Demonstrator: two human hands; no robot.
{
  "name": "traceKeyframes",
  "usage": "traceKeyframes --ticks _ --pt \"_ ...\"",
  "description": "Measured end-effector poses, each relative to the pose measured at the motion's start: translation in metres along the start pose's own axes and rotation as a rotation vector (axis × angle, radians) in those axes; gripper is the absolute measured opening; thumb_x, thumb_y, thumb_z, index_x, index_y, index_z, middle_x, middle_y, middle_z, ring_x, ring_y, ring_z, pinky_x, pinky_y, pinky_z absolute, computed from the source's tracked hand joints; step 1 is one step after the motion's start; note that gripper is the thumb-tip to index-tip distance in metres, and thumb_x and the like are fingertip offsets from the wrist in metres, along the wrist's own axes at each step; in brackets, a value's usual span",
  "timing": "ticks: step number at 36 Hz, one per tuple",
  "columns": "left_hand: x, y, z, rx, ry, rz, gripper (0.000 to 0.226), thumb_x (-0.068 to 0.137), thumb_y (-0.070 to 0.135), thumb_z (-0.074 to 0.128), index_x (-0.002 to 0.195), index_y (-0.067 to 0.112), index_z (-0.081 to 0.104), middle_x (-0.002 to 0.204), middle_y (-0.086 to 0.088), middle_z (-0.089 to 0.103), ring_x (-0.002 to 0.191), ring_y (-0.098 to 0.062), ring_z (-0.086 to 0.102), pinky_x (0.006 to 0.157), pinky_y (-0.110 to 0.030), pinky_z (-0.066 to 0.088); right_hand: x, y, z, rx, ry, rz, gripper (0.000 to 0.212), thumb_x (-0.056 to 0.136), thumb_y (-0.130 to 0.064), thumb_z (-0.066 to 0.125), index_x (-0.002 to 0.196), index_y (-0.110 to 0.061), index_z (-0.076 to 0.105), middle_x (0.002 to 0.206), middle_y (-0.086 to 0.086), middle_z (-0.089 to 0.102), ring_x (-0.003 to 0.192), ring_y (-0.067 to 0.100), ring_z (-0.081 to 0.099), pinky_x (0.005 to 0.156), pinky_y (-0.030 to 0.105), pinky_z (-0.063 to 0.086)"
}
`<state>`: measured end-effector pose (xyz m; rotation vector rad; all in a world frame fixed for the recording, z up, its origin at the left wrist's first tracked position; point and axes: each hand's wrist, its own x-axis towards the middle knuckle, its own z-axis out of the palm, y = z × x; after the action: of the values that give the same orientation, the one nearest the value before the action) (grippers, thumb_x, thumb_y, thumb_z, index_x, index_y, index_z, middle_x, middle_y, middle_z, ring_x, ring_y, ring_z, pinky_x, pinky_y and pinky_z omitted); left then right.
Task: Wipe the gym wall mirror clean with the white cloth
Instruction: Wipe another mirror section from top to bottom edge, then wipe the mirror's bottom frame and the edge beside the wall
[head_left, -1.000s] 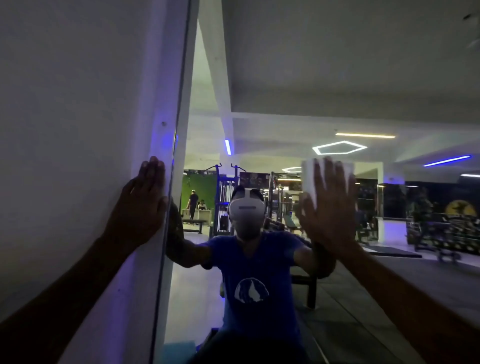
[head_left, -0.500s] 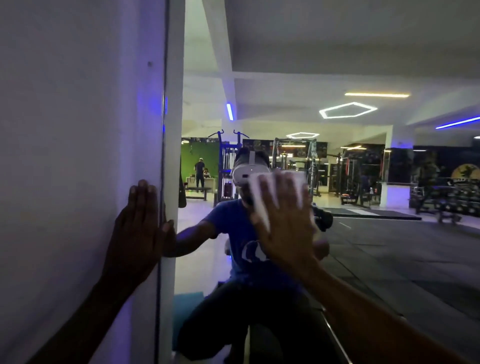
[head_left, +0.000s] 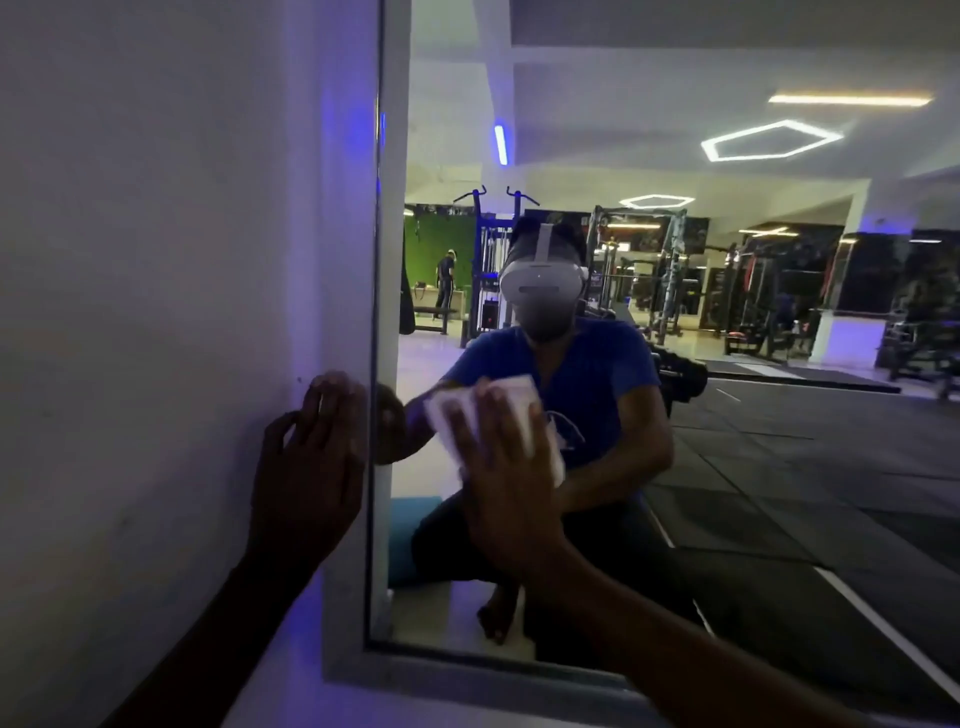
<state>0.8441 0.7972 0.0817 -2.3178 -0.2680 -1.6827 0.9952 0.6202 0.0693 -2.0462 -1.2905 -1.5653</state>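
Observation:
The gym wall mirror fills the right of the head view, its left edge meeting a white wall. My right hand lies flat with spread fingers on the white cloth, pressing it against the glass low down near the mirror's left edge. The cloth shows above and between my fingers. My left hand rests flat on the wall just left of the mirror's edge, fingers straight and pointing up.
The white wall takes up the left side. A grey frame ledge runs under the mirror's bottom edge. The glass reflects me crouching, gym machines, a dark floor and ceiling lights.
My right hand has slid the cloth down and left across the glass, from head height to low near the left edge. My view has dropped and the mirror's bottom edge now shows.

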Motion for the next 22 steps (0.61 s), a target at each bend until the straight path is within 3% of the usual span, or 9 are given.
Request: traceKeyframes --ticks 3,7,10,14,16,18,20,22 --pt "0.039 0.002 -0.017 -0.047 0.152 -0.037 0.046 0.098 0.011 0.041 0.134 -0.003 0.065 0.139 -0.021 0.066 0.122 -0.032 0.064 0.094 -0.045 0.044 0.054 0.04 -0.033 0.006 0.141 0.045 0.098 0.084 -0.016 0.074 0.167 -0.016 0.022 0.172 0.023 0.018 0.16 0.04 0.011 0.128 0.062 0.003" --pt "0.116 -0.008 -0.037 -0.091 0.18 -0.157 0.036 0.101 0.017 0.045 0.118 0.008 0.076 0.102 -0.014 0.076 0.082 -0.039 0.07 0.077 -0.045 0.05 0.144 0.085 -0.079 0.051 0.261 -0.033 0.101 0.079 -0.006 0.084 0.162 -0.012 0.026 0.166 0.023 0.034 0.154 0.04 0.02 0.125 0.061 0.007" --pt "0.193 -0.004 -0.067 -0.219 0.194 -0.17 0.033 0.102 0.019 0.047 0.114 0.009 0.076 0.102 -0.012 0.077 0.086 -0.036 0.074 0.075 -0.047 0.059 0.217 0.108 -0.115 0.117 0.25 -0.045 0.098 0.076 0.003 0.08 0.159 -0.011 0.029 0.163 0.022 0.041 0.154 0.037 0.025 0.125 0.064 0.016" --pt "0.295 0.007 -0.108 -0.363 0.217 -0.12 0.026 0.101 0.017 0.053 0.113 0.012 0.076 0.104 -0.003 0.078 0.083 -0.025 0.073 0.076 -0.036 0.056 0.295 0.129 -0.166 0.239 0.268 0.022 0.069 0.091 0.001 0.057 0.157 -0.008 0.04 0.159 0.017 0.051 0.151 0.034 0.042 0.12 0.067 0.034" --pt "0.339 0.015 -0.126 -0.462 0.215 -0.152 0.026 0.101 0.019 0.054 0.114 0.014 0.076 0.105 0.001 0.078 0.081 -0.021 0.071 0.077 -0.034 0.056 0.325 0.137 -0.19 0.379 0.314 0.092 0.057 0.096 -0.003 0.048 0.152 -0.007 0.05 0.149 0.017 0.06 0.14 0.027 0.052 0.117 0.057 0.044" --pt "0.38 0.024 -0.143 -0.574 0.19 -0.21 0.026 0.1 0.02 0.055 0.114 0.016 0.077 0.101 0.004 0.078 0.079 -0.019 0.071 0.077 -0.033 0.056 0.353 0.143 -0.22 0.544 0.367 0.229 0.049 0.1 -0.004 0.048 0.148 -0.012 0.055 0.132 0.019 0.07 0.116 0.01 0.062 0.101 0.028 0.056" --pt "0.419 0.033 -0.16 -0.654 0.133 -0.245 0.025 0.099 0.021 0.056 0.112 0.018 0.077 0.097 0.01 0.076 0.08 -0.017 0.072 0.079 -0.032 0.057 0.381 0.153 -0.253 0.637 0.338 0.332 0.047 0.103 -0.001 0.052 0.149 -0.007 0.056 0.133 0.02 0.069 0.115 0.004 0.059 0.096 0.005 0.047" --pt "0.456 0.042 -0.174 -0.702 0.077 -0.257 0.024 0.098 0.018 0.057 0.11 0.019 0.077 0.092 0.017 0.074 0.077 -0.01 0.071 0.077 -0.02 0.053 0.408 0.167 -0.286 0.684 0.307 0.384 0.046 0.103 0.0 0.051 0.148 0.002 0.055 0.138 0.016 0.066 0.122 0.007 0.057 0.098 0.001 0.043"
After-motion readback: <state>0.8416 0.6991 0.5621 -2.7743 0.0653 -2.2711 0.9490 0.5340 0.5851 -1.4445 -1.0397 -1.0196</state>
